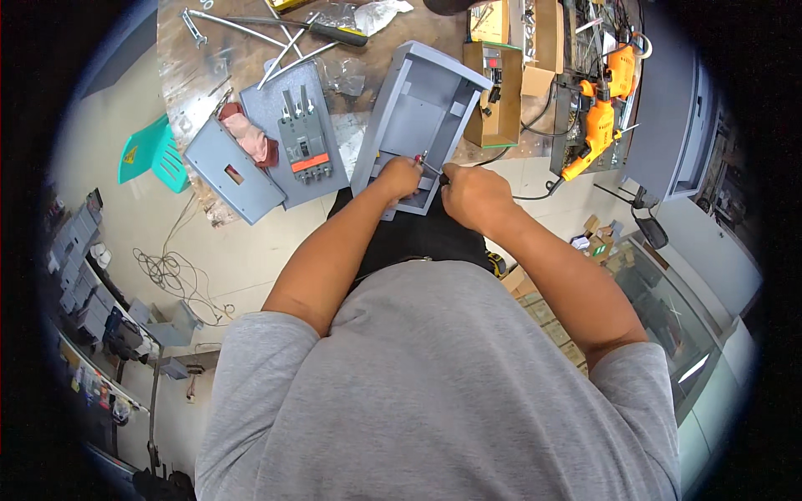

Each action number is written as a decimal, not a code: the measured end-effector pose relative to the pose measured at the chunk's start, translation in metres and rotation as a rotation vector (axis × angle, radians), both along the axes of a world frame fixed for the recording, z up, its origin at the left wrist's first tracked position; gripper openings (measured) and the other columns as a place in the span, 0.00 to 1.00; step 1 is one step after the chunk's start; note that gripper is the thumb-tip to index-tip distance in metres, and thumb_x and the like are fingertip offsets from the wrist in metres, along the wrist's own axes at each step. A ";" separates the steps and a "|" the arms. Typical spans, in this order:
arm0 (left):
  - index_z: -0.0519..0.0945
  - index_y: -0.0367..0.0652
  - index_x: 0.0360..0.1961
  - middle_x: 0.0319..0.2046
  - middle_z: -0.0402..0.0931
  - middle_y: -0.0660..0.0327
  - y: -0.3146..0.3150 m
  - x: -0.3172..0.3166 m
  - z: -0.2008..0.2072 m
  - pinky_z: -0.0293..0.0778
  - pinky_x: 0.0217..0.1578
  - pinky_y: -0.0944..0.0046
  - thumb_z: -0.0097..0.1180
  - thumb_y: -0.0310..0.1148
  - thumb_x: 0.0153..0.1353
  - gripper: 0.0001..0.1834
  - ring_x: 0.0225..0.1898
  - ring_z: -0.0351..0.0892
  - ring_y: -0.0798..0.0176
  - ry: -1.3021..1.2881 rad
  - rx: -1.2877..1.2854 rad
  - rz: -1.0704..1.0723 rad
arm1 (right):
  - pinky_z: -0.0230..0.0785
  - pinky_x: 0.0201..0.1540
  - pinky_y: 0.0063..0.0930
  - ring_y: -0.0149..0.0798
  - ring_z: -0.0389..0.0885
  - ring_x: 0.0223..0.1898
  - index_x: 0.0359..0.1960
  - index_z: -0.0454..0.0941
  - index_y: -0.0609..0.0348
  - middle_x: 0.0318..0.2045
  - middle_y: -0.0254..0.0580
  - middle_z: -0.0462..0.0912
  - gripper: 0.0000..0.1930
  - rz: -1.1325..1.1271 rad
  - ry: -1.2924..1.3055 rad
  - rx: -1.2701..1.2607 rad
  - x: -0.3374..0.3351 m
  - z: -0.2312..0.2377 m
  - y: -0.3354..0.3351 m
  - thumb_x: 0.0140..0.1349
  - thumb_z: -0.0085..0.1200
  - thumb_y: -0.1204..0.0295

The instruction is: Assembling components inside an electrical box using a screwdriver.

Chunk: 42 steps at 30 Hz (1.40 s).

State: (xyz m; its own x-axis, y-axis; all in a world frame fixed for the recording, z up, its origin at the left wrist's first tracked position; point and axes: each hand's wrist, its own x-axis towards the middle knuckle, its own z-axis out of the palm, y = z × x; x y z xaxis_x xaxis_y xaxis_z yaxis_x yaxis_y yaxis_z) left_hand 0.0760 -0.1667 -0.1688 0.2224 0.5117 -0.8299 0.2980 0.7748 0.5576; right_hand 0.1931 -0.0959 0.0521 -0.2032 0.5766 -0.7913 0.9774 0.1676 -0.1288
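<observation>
A grey open-fronted metal box (427, 98) lies at the table's near edge, tilted to the right. My left hand (399, 179) reaches into its near end, the fingers pinched by a small red-tipped piece (418, 158) too small to name. At the box's right wall, my right hand (476, 199) is closed in a fist round a screwdriver (444, 179); most of its handle is hidden, and its thin shaft points toward my left fingers. Left of the box, a dark grey circuit breaker (304, 142) with an orange-red strip rests on a grey metal plate (327, 107).
A grey panel with a cutout (233, 172) and a pinkish cloth (249, 136) lie at left. Farther back are a yellow-black screwdriver (337, 33) and a wrench (195, 30). To the right stand a cardboard box (501, 125) and an orange power drill (599, 129). A teal stool (157, 154) stands beyond the table.
</observation>
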 end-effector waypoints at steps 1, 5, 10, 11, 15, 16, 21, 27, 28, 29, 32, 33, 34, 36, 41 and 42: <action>0.86 0.34 0.40 0.35 0.86 0.46 0.002 -0.001 0.012 0.79 0.42 0.46 0.52 0.40 0.72 0.18 0.35 0.85 0.42 -0.086 -0.128 0.044 | 0.80 0.46 0.54 0.61 0.87 0.42 0.47 0.83 0.57 0.37 0.57 0.88 0.14 -0.001 -0.002 -0.001 0.000 0.002 0.000 0.65 0.55 0.64; 0.86 0.36 0.39 0.30 0.85 0.50 -0.006 -0.007 -0.002 0.78 0.38 0.49 0.55 0.39 0.71 0.16 0.30 0.84 0.49 -0.098 0.007 -0.030 | 0.79 0.49 0.53 0.62 0.86 0.43 0.50 0.83 0.57 0.38 0.60 0.88 0.16 -0.101 0.075 -0.021 -0.002 0.009 -0.005 0.65 0.54 0.65; 0.86 0.38 0.38 0.29 0.85 0.53 0.005 -0.009 0.027 0.80 0.34 0.53 0.55 0.36 0.72 0.13 0.28 0.85 0.54 -0.077 -0.030 0.005 | 0.77 0.53 0.51 0.64 0.86 0.45 0.54 0.83 0.59 0.41 0.61 0.87 0.18 -0.200 0.101 -0.053 0.000 0.005 -0.012 0.65 0.53 0.67; 0.86 0.38 0.38 0.29 0.85 0.53 0.005 -0.009 0.030 0.80 0.34 0.53 0.55 0.36 0.72 0.13 0.28 0.85 0.54 -0.079 -0.032 0.001 | 0.78 0.52 0.53 0.64 0.86 0.44 0.50 0.84 0.60 0.39 0.63 0.87 0.16 -0.226 0.152 0.001 0.003 0.002 -0.016 0.65 0.53 0.67; 0.86 0.37 0.39 0.29 0.85 0.52 0.003 -0.013 0.029 0.82 0.35 0.54 0.56 0.37 0.73 0.14 0.29 0.86 0.55 -0.045 0.015 -0.059 | 0.78 0.51 0.54 0.65 0.86 0.44 0.46 0.85 0.60 0.38 0.65 0.87 0.14 -0.274 0.226 0.057 0.000 0.001 -0.018 0.64 0.53 0.68; 0.86 0.37 0.39 0.29 0.85 0.53 0.002 -0.014 0.029 0.82 0.35 0.54 0.56 0.37 0.73 0.14 0.29 0.87 0.55 -0.042 0.032 -0.066 | 0.78 0.51 0.54 0.65 0.86 0.44 0.46 0.85 0.60 0.38 0.65 0.87 0.14 -0.276 0.226 0.054 -0.002 0.003 -0.017 0.64 0.53 0.68; 0.85 0.37 0.36 0.28 0.84 0.52 -0.003 -0.016 0.026 0.83 0.35 0.53 0.54 0.37 0.73 0.15 0.29 0.87 0.54 -0.044 0.039 -0.042 | 0.77 0.57 0.44 0.62 0.86 0.49 0.56 0.84 0.66 0.45 0.67 0.86 0.22 -0.397 0.183 -0.020 -0.011 0.012 -0.010 0.62 0.55 0.69; 0.84 0.36 0.34 0.27 0.84 0.52 0.005 -0.017 0.036 0.83 0.33 0.53 0.54 0.37 0.74 0.16 0.29 0.87 0.54 -0.037 0.077 -0.076 | 0.76 0.58 0.41 0.62 0.86 0.51 0.56 0.84 0.66 0.44 0.68 0.86 0.22 -0.494 0.220 0.005 -0.006 0.008 -0.013 0.61 0.55 0.69; 0.84 0.36 0.34 0.27 0.84 0.52 0.005 -0.017 0.036 0.83 0.33 0.53 0.54 0.37 0.74 0.16 0.28 0.87 0.55 -0.028 0.087 -0.073 | 0.76 0.58 0.41 0.62 0.86 0.51 0.56 0.84 0.66 0.44 0.68 0.86 0.22 -0.494 0.221 0.007 -0.007 0.008 -0.013 0.61 0.55 0.69; 0.84 0.36 0.34 0.27 0.84 0.52 0.006 -0.017 0.036 0.83 0.33 0.53 0.54 0.37 0.74 0.16 0.28 0.87 0.55 -0.027 0.091 -0.073 | 0.76 0.59 0.42 0.61 0.86 0.51 0.56 0.84 0.66 0.45 0.67 0.86 0.22 -0.549 0.212 -0.014 -0.008 0.007 -0.014 0.61 0.55 0.69; 0.85 0.37 0.36 0.30 0.85 0.50 0.009 -0.020 0.028 0.83 0.38 0.51 0.53 0.38 0.74 0.16 0.31 0.87 0.51 -0.012 0.058 -0.069 | 0.76 0.58 0.42 0.61 0.86 0.51 0.55 0.84 0.66 0.45 0.66 0.87 0.22 -0.550 0.217 -0.009 -0.005 -0.004 -0.011 0.61 0.55 0.69; 0.86 0.37 0.38 0.33 0.86 0.48 0.008 -0.022 0.018 0.81 0.42 0.49 0.52 0.39 0.74 0.17 0.34 0.87 0.47 0.007 0.097 -0.133 | 0.76 0.58 0.43 0.61 0.86 0.51 0.55 0.84 0.67 0.45 0.66 0.87 0.22 -0.497 0.227 0.005 -0.003 -0.010 -0.008 0.61 0.55 0.69; 0.86 0.37 0.39 0.36 0.86 0.45 0.007 -0.022 0.014 0.80 0.46 0.47 0.52 0.40 0.74 0.17 0.38 0.87 0.43 0.027 0.134 -0.197 | 0.76 0.58 0.43 0.61 0.86 0.51 0.55 0.84 0.67 0.45 0.66 0.87 0.22 -0.492 0.232 0.015 -0.002 -0.016 -0.001 0.61 0.55 0.69; 0.86 0.37 0.40 0.38 0.86 0.43 0.001 -0.022 0.009 0.78 0.50 0.45 0.51 0.41 0.74 0.19 0.42 0.86 0.40 0.046 0.180 -0.183 | 0.76 0.58 0.43 0.60 0.86 0.51 0.54 0.85 0.65 0.45 0.65 0.87 0.21 -0.228 0.168 -0.116 -0.005 -0.022 0.017 0.62 0.55 0.68; 0.87 0.36 0.39 0.43 0.85 0.40 0.014 -0.015 0.026 0.76 0.54 0.42 0.51 0.50 0.73 0.25 0.50 0.83 0.36 0.169 0.290 -0.274 | 0.76 0.57 0.42 0.59 0.86 0.51 0.56 0.83 0.61 0.47 0.62 0.87 0.21 -0.306 0.208 0.023 0.022 0.024 0.028 0.64 0.56 0.67; 0.87 0.36 0.39 0.43 0.85 0.40 0.018 -0.016 0.031 0.76 0.54 0.42 0.51 0.50 0.73 0.25 0.50 0.83 0.36 0.170 0.290 -0.276 | 0.76 0.57 0.41 0.58 0.87 0.51 0.58 0.82 0.60 0.47 0.61 0.87 0.21 -0.386 0.257 0.100 0.031 0.034 0.027 0.65 0.57 0.67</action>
